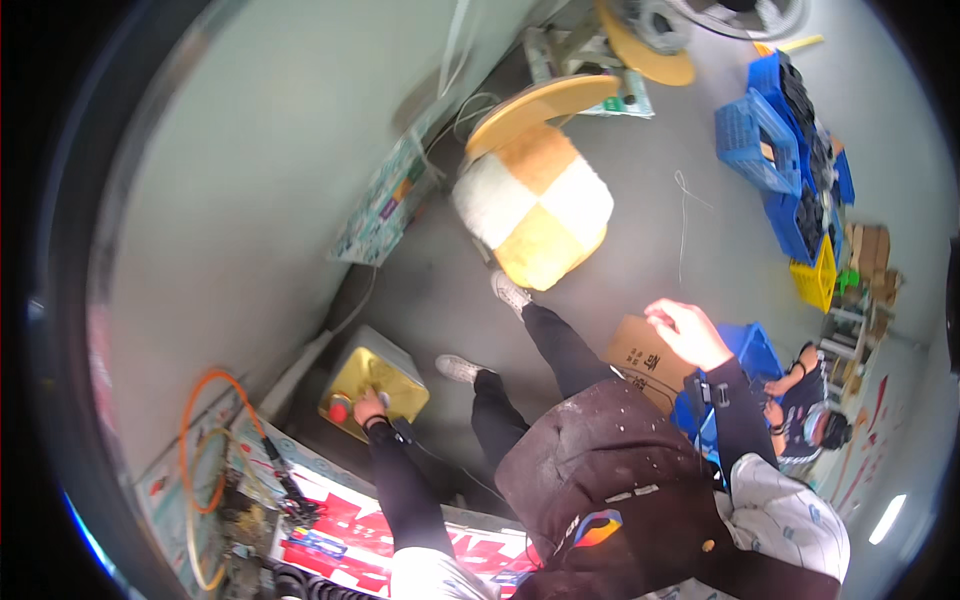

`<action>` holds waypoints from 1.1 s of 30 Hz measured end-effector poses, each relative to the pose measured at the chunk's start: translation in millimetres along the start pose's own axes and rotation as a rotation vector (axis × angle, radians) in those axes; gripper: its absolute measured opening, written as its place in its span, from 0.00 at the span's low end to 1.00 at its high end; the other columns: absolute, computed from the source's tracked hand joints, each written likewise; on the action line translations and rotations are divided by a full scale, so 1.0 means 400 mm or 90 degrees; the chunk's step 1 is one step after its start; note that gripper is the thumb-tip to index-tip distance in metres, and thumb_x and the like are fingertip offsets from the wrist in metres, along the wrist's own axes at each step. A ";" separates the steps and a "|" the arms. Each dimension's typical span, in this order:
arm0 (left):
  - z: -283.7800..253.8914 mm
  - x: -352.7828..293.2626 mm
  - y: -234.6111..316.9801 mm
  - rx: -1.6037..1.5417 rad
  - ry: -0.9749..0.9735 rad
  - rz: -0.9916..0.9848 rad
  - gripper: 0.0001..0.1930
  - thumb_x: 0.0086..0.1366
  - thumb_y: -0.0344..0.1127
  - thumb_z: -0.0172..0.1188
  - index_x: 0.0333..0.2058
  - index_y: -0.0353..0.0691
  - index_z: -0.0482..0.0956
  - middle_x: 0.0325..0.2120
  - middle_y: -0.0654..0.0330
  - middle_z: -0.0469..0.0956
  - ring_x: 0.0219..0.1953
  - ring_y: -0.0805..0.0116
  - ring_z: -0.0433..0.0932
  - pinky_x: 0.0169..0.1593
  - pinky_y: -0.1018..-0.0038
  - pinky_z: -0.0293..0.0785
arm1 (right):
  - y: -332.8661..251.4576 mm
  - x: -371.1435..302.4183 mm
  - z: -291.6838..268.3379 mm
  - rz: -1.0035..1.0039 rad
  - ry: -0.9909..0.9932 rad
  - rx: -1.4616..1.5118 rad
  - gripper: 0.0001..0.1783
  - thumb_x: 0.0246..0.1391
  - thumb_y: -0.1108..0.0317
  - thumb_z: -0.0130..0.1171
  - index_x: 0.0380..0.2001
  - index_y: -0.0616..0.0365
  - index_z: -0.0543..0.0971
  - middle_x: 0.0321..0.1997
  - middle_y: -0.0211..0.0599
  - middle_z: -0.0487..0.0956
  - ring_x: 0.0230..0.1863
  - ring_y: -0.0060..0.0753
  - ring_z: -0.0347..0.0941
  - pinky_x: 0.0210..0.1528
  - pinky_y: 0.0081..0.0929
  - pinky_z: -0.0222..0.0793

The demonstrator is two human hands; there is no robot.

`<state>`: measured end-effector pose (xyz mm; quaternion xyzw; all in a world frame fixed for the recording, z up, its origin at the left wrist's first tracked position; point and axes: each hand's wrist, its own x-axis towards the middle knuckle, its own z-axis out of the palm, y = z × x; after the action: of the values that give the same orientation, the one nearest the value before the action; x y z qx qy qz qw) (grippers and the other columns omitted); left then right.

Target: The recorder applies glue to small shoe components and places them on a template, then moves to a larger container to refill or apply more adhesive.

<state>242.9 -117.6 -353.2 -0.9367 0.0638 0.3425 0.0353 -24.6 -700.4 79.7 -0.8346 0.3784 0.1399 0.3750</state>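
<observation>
I have the left hand [369, 405] reaching into a square metal tin with a golden inner wall [407, 392], at the lower left of the frame. Inside the tin, near its left corner, sits a small round red-and-white object [338, 409]. The left fingertips are blurred against the gold, so I cannot tell whether they pinch anything. Farther out, at the upper right, deep blue plastic crates [787, 228] hold dark pieces, and a lighter blue slatted basket [745, 160] has a brownish piece in it.

The tin looks bright and shiny inside, paler and silvery outside, its mouth tipped into my view. The right hand [690, 332], right of centre, hangs in the air with its fingers loosely bent and slightly apart, in front of a brown cardboard box [640, 352].

Toward the left edge, a pale wall [250, 200] closes in past the tin, with an orange hose [186, 440] below it. Right of the tin I see white shoes [460, 368] and smooth grey floor [640, 230], which runs open up to a plush orange-and-white checkered stool [535, 205].
</observation>
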 end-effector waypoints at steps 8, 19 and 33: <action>-0.516 -0.402 0.507 -0.545 -0.089 0.076 0.16 0.70 0.40 0.54 0.30 0.34 0.81 0.16 0.60 0.75 0.18 0.73 0.74 0.21 0.73 0.72 | 0.100 -0.010 -0.271 -0.096 0.149 0.040 0.08 0.57 0.69 0.59 0.38 0.59 0.78 0.28 0.42 0.80 0.30 0.45 0.78 0.36 0.36 0.74; -0.813 -0.631 1.145 -0.795 -0.255 0.160 0.09 0.69 0.30 0.53 0.36 0.29 0.80 0.20 0.59 0.76 0.18 0.69 0.75 0.25 0.74 0.77 | 0.276 -0.019 -0.517 -0.019 0.227 0.119 0.09 0.58 0.69 0.58 0.42 0.58 0.79 0.36 0.43 0.85 0.39 0.47 0.82 0.42 0.36 0.77; -0.660 -0.392 1.664 0.344 0.186 0.556 0.18 0.65 0.59 0.55 0.38 0.57 0.87 0.31 0.62 0.86 0.30 0.59 0.84 0.30 0.62 0.77 | 0.498 -0.071 -0.584 0.058 0.357 0.139 0.04 0.58 0.68 0.58 0.34 0.54 0.79 0.28 0.44 0.82 0.31 0.51 0.80 0.34 0.41 0.74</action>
<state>196.6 -790.2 -65.7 -0.8184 0.5378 0.1623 0.1204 -202.1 -942.8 149.6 -0.7777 0.5167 -0.1208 0.3370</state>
